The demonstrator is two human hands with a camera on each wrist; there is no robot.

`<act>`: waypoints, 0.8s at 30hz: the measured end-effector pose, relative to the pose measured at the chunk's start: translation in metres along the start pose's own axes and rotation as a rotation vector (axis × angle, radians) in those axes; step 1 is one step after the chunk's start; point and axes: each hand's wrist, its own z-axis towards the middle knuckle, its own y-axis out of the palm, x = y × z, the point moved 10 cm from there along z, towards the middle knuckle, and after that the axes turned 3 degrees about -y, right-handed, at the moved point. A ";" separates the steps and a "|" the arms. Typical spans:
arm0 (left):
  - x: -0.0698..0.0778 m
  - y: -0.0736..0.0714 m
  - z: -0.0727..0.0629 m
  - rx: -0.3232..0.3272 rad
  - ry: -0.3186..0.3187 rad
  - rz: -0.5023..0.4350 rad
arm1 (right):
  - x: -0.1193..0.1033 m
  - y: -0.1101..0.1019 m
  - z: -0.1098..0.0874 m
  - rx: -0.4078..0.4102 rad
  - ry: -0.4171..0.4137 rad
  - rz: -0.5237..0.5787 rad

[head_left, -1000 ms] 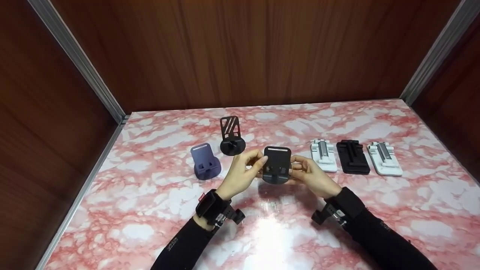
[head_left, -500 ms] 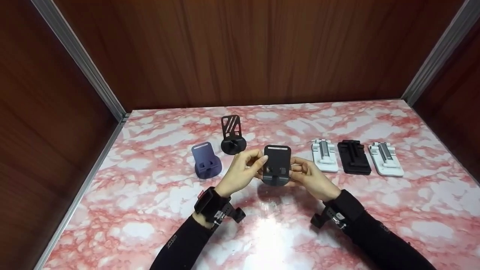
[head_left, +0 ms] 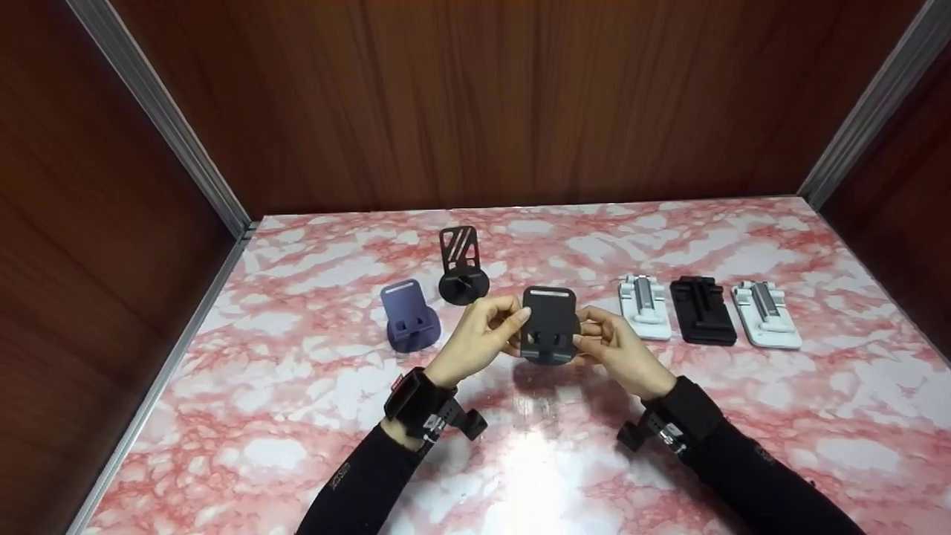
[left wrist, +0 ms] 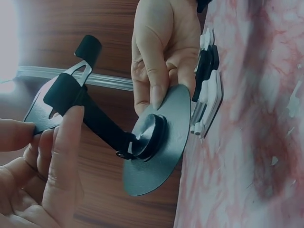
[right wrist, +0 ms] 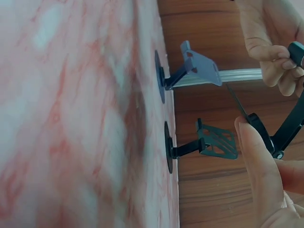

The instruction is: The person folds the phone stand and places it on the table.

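Both hands hold a black phone stand (head_left: 548,316) raised over the table. My left hand (head_left: 475,338) pinches the edge of its back plate, thumb in front. On the other side, my right hand (head_left: 620,353) grips the round base; in the left wrist view the thumb lies on the disc (left wrist: 173,137). A hinged arm (left wrist: 107,123) joins base and plate, and two curled hooks stick out from the plate. To the left stand a purple phone stand (head_left: 402,303) and a black one with a slotted plate (head_left: 463,286), both upright on round bases.
Two white folding phone stands (head_left: 645,316) and a black folding one (head_left: 703,316) lie in a row at the right. A red-and-white marbled table (head_left: 275,453) carries everything. Dark wood panels (head_left: 520,104) with metal edge posts enclose the back and sides.
The held stand's plate and base have shifted slightly in angle, and the slots in the plate show more clearly now. Both hands stay in nearly the same place with the same hold.
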 end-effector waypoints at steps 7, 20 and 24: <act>-0.031 0.004 0.007 -0.024 -0.067 -0.066 | -0.004 -0.008 0.001 0.048 -0.038 -0.156; -0.045 0.010 0.008 -0.100 -0.153 -0.182 | -0.031 -0.014 -0.001 0.146 -0.250 -0.418; -0.048 0.012 0.008 -0.114 -0.175 -0.202 | -0.038 -0.013 -0.003 0.170 -0.320 -0.463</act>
